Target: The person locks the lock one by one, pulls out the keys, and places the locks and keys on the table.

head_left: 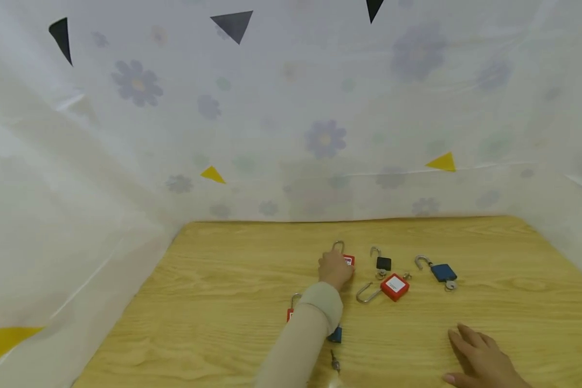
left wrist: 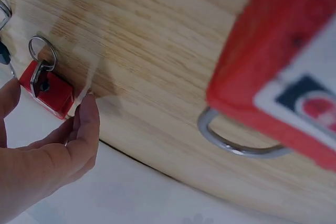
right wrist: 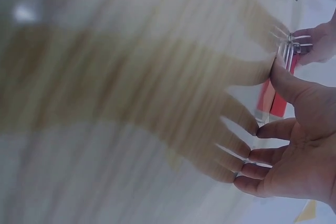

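Near the back of the wooden table (head_left: 223, 280), left hand (head_left: 333, 269) around the far red padlock (left wrist: 55, 95): thumb at one end, fingers curved at the other, key and ring in the lock. White label there; print too small to read. Right hand (head_left: 485, 358) loosely spread at the near right, fingers apart, nothing held, tips meeting their shadows on the wood.

Beside the left sleeve (head_left: 296, 345), the near red padlock (left wrist: 265, 61): white label, dark patch with a round red-and-white emblem, lettering blurred. Middle red padlock (head_left: 395, 287), shackle swung open; fine print on its white label unreadable. Black padlock (head_left: 383, 263) just behind it, also open. Farther right, blue padlock (head_left: 443, 272), open, key in place. Second blue padlock (head_left: 335, 335) partly under the sleeve; loose key (head_left: 335, 362) nearer the front.

Surface: yellowish, lengthwise grain. Around it, pale sheeting (head_left: 271, 91) printed with grey-mauve flowers, black and yellow triangles.
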A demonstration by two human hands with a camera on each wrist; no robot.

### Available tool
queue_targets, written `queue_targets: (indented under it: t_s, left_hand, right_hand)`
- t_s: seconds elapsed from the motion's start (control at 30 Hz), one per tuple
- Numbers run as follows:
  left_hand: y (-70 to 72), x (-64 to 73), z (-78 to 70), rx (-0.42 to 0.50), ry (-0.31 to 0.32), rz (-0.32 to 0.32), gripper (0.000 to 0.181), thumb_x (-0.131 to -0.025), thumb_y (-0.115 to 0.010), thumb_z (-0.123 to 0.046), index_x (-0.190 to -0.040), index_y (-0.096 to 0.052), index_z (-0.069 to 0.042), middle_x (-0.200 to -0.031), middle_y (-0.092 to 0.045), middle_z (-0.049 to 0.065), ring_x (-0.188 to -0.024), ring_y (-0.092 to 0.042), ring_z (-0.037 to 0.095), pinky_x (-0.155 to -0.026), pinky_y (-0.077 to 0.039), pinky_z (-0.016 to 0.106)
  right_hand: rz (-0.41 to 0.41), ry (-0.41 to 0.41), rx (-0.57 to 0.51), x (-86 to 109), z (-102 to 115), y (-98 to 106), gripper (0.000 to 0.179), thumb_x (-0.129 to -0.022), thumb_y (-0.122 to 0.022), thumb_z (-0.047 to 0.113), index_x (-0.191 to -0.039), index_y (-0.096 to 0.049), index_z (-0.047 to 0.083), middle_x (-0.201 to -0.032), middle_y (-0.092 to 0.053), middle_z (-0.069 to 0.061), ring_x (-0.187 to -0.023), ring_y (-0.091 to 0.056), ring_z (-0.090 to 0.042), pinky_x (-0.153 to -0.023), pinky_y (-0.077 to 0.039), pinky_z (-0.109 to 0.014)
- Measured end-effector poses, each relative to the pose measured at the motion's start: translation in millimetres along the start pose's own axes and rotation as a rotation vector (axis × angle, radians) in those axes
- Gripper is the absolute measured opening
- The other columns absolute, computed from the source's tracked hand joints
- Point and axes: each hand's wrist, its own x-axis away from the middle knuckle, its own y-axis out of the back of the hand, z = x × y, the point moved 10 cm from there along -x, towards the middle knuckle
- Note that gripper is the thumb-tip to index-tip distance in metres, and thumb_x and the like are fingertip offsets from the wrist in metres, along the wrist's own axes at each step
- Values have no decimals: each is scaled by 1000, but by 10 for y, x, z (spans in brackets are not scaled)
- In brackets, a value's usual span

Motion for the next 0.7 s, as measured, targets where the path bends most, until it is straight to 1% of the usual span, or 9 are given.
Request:
queue_targets:
  t_s: [0.13,0.17,0.23,0.33,0.37,0.4,0.5,0.6,0.7]
  left_hand:
    - [-123,-116,18,-96,16,-1,37,-80,-72,-32,-99,-64,0,-94,-54,15,-87,-52,26,-69,-51,38]
    - [-206,-199,52,-116,8,-41,36,-80,-71,-33,-96,-65,-2,-92,-54,14,-85,-52,25,-67,-50,37]
    - [-255,-252,81,-142,19,-63,34,-81,-70,-34,-95,-65,-3,-91,-54,14,-84,-53,25,-65,-51,36]
    - [-232,-240,99,-146,40,-78,33,-80,-70,-30,-93,-64,-1,-89,-54,15,-82,-54,26,-63,-52,36]
    - [-209,-221,102,-135,46,-81,33,-79,-71,-29,-92,-64,0,-88,-54,15,-81,-54,26,-63,-53,36]
    - [-123,-148,91,-114,66,-51,33,-78,-72,-26,-92,-63,3,-88,-55,16,-82,-55,26,-65,-53,37]
    - [2,-55,100,-42,75,-80,31,-75,-75,-21,-88,-62,4,-84,-58,16,-79,-58,27,-66,-53,37]
    - [100,12,125,51,82,-117,24,-73,-76,-16,-84,-62,0,-79,-61,13,-76,-60,28,-66,-52,38]
    - [95,-35,223,164,99,-126,24,-68,-79,-10,-81,-61,-3,-75,-62,11,-72,-59,29,-61,-51,39]
  right_hand:
    - [5,-5,0,6,43,5,76,-75,-72,43,-121,-50,-13,-123,-43,-41,-99,-46,-59,-64,-47,-60]
    - [6,-2,1,8,56,6,76,-76,-71,43,-121,-49,-13,-123,-43,-41,-99,-46,-59,-64,-46,-60]
    - [13,-5,5,13,73,5,76,-76,-71,43,-122,-49,-13,-123,-43,-41,-99,-46,-59,-64,-46,-61]
    - [7,-7,8,23,93,16,76,-75,-72,43,-122,-50,-13,-123,-43,-41,-99,-47,-58,-65,-46,-62]
    - [8,-8,8,24,98,15,76,-75,-72,43,-122,-49,-13,-123,-43,-41,-99,-47,-58,-65,-45,-62]
    - [9,-7,8,15,107,15,76,-74,-72,43,-122,-49,-13,-123,-43,-41,-99,-46,-57,-65,-45,-62]
    - [14,-4,8,-14,118,12,77,-74,-72,43,-122,-49,-13,-123,-43,-41,-99,-47,-57,-65,-45,-62]
    - [16,0,14,-45,113,-4,77,-74,-72,43,-122,-50,-13,-123,-43,-40,-99,-47,-57,-65,-46,-62]
    - [6,11,13,-73,110,-28,77,-74,-72,44,-121,-50,-13,-123,-44,-40,-99,-47,-57,-66,-46,-61]
